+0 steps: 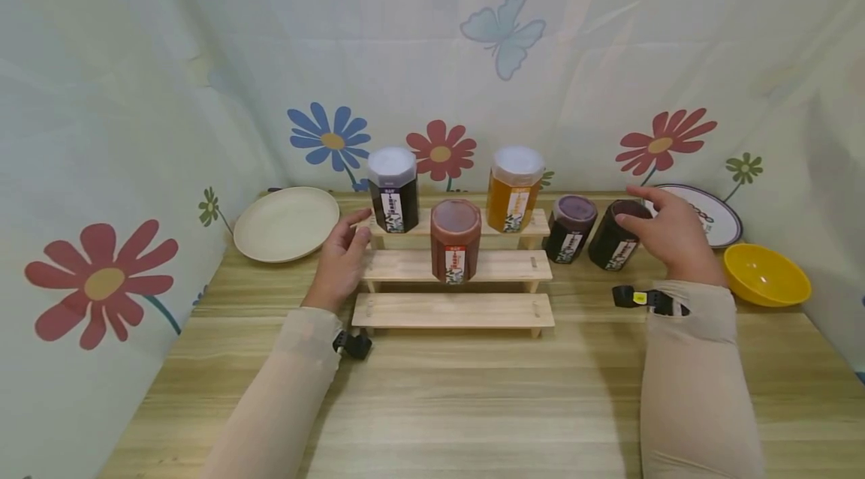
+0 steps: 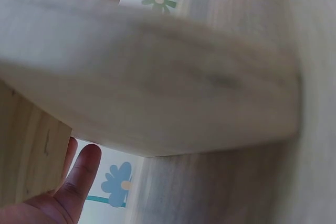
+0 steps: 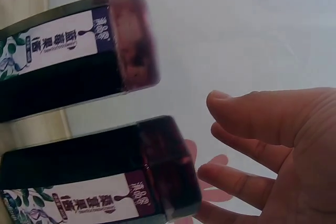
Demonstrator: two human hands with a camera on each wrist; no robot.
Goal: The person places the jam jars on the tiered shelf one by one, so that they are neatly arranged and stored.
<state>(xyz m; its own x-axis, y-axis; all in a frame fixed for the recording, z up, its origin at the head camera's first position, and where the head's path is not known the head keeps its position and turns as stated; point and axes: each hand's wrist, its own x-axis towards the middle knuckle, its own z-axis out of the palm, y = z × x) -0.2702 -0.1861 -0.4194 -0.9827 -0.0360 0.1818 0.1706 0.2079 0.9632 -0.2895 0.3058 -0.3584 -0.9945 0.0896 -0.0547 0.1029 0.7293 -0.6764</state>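
Note:
My right hand (image 1: pixel 676 235), thumb and fingers spread apart, reaches over the top of a dark jar (image 1: pixel 613 240) standing on the table. In the right wrist view, that hand (image 3: pixel 283 161) has a gap before the jar lids, its fingers near the lower jar (image 3: pixel 79 169). Beside it stands another dark jar with a purple lid (image 1: pixel 571 230). My left hand (image 1: pixel 341 257) is at the left end of a three-step wooden stand (image 1: pixel 453 310), fingers extended by the top step. In the left wrist view, the stand partly hides the hand (image 2: pixel 63 198).
On the top step are a dark jar with a white lid (image 1: pixel 395 197) and an orange jar (image 1: pixel 515 190). A reddish-brown jar (image 1: pixel 456 239) occupies the middle step. A cream plate (image 1: pixel 287 224) lies left; a rimmed white plate (image 1: pixel 726 220) and yellow bowl (image 1: pixel 767 276) sit right.

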